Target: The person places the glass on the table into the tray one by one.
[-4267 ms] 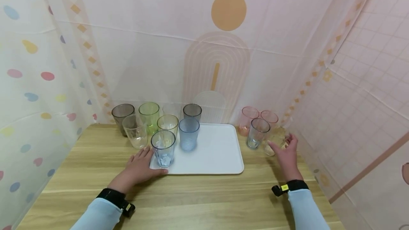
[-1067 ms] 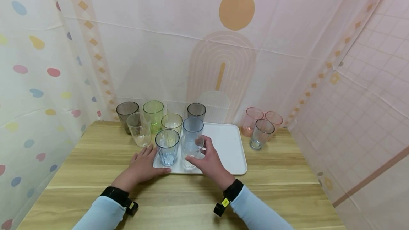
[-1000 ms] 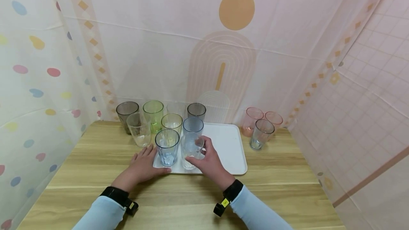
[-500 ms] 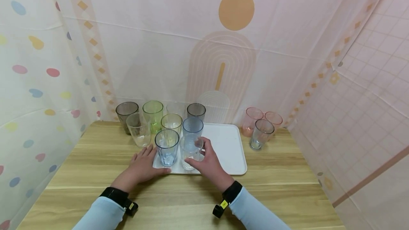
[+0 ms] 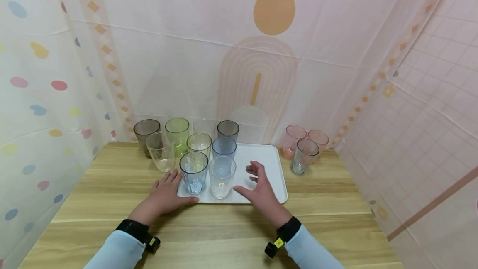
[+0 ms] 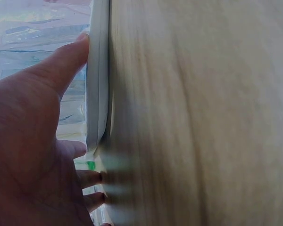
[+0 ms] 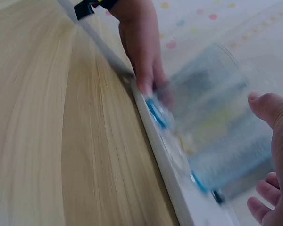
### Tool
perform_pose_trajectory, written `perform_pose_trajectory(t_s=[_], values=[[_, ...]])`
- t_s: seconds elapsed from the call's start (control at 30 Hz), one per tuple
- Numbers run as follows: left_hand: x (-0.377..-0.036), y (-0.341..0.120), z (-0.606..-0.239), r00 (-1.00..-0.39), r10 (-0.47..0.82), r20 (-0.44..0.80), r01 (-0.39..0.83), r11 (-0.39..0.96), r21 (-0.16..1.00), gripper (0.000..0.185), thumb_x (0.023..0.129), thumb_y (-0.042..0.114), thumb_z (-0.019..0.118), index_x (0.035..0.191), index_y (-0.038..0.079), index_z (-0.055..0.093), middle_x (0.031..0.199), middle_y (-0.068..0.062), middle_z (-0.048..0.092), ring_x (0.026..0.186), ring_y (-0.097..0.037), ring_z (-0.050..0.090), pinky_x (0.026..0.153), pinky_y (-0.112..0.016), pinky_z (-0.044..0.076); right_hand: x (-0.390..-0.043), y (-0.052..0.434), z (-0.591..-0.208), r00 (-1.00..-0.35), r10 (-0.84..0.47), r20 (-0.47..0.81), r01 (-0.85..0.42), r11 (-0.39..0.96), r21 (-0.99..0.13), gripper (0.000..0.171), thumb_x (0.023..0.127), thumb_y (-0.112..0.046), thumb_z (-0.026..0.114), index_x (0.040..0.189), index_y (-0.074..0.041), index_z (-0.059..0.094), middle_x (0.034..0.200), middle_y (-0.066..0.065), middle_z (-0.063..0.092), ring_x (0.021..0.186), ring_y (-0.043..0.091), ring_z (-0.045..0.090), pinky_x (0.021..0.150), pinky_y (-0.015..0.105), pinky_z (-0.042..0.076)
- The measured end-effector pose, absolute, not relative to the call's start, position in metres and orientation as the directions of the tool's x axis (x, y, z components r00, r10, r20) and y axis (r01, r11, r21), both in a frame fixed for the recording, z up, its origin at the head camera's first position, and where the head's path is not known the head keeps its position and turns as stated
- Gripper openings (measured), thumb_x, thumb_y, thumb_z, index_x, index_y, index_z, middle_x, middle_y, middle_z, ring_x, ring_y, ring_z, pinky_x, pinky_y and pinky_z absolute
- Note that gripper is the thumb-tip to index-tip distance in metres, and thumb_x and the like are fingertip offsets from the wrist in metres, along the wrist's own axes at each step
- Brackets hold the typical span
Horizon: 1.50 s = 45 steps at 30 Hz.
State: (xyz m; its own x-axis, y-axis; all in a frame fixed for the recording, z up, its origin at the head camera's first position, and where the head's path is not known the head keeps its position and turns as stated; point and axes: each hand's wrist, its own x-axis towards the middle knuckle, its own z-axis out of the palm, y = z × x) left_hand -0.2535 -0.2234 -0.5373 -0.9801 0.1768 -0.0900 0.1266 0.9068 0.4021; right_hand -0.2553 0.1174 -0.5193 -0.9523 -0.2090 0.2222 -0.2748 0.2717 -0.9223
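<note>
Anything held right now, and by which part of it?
Nothing is held. The right grip is open beside the front clear glass, not closed round it; the left grip only rests against the near-left corner of the white tray.

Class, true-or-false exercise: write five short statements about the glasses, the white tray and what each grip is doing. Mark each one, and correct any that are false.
1. The clear glass near the front edge of the white tray stands upright. True.
2. The right grip is wrapped around that clear glass. False: the right grip is apart from it, holding nothing.
3. The left grip has its thumb at the white tray's front edge. True.
4. Both pink glasses stand on the white tray. False: the pink glasses stand to its right, on the wooden table.
5. The green glass is upright. True.
</note>
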Motion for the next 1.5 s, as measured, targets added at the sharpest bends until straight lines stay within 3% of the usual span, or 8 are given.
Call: perform_pose_trajectory(t_s=[0.27, 0.43, 0.57, 0.67, 0.93, 1.5], values=[[-0.255, -0.223, -0.537, -0.979, 0.175, -0.101, 0.122, 0.910, 0.397, 0.129, 0.086, 0.081, 0.077, 0.166, -0.011, 0.035, 0.173, -0.041, 0.022, 0.159, -0.066, 0.019, 0.123, -0.085, 0.015, -0.266, 0.184, -0.524, -0.959, 0.086, 0.269, -0.238, 0.268, -0.934, 0.076, 0.094, -0.005, 0.089, 0.153, 0.003, 0.041, 0.146, 0.032, 0.054, 0.137, 0.048, 0.055, 0.115, 0.058, 0.049], [-0.255, -0.223, -0.537, -0.979, 0.179, -0.100, 0.126, 0.910, 0.396, 0.129, 0.086, 0.081, 0.077, 0.166, -0.011, 0.034, 0.173, -0.041, 0.022, 0.159, -0.066, 0.019, 0.123, -0.085, 0.015, -0.279, 0.224, -0.528, -0.895, 0.313, 0.319, -0.234, 0.281, -0.931, 0.067, 0.094, -0.004, 0.088, 0.144, 0.006, 0.045, 0.134, 0.031, 0.057, 0.125, 0.042, 0.058, 0.105, 0.048, 0.050], [-0.255, -0.224, -0.537, -0.979, 0.179, -0.096, 0.127, 0.909, 0.397, 0.129, 0.086, 0.081, 0.077, 0.166, -0.011, 0.034, 0.173, -0.041, 0.022, 0.158, -0.066, 0.019, 0.123, -0.085, 0.015, -0.291, 0.248, -0.529, -0.839, 0.413, 0.355, -0.221, 0.337, -0.915, 0.071, 0.094, -0.013, 0.090, 0.142, 0.007, 0.042, 0.132, 0.026, 0.050, 0.120, 0.035, 0.052, 0.098, 0.041, 0.044], [-0.254, -0.224, -0.537, -0.980, 0.177, -0.090, 0.128, 0.909, 0.396, 0.129, 0.086, 0.081, 0.078, 0.165, -0.011, 0.035, 0.173, -0.042, 0.023, 0.158, -0.066, 0.020, 0.122, -0.086, 0.016, -0.301, 0.257, -0.529, -0.829, 0.430, 0.357, -0.191, 0.383, -0.904, 0.080, 0.093, -0.021, 0.092, 0.147, 0.007, 0.039, 0.134, 0.023, 0.044, 0.123, 0.035, 0.047, 0.101, 0.041, 0.041], [-0.254, -0.223, -0.538, -0.979, 0.180, -0.094, 0.129, 0.909, 0.397, 0.130, 0.086, 0.082, 0.077, 0.166, -0.011, 0.035, 0.173, -0.041, 0.022, 0.159, -0.065, 0.020, 0.123, -0.085, 0.015, -0.320, 0.267, -0.533, -0.879, 0.374, 0.296, -0.164, 0.346, -0.924, 0.093, 0.096, -0.023, 0.091, 0.161, 0.000, 0.028, 0.158, 0.026, 0.040, 0.149, 0.041, 0.041, 0.129, 0.057, 0.031], [-0.253, -0.223, -0.536, -0.979, 0.181, -0.097, 0.131, 0.914, 0.383, 0.129, 0.086, 0.083, 0.075, 0.166, -0.010, 0.035, 0.173, -0.040, 0.024, 0.160, -0.063, 0.020, 0.122, -0.086, 0.015, -0.331, 0.266, -0.538, -0.882, 0.367, 0.297, -0.157, 0.367, -0.917, 0.086, 0.097, -0.019, 0.089, 0.159, -0.001, 0.031, 0.157, 0.026, 0.045, 0.146, 0.042, 0.047, 0.127, 0.057, 0.036]])
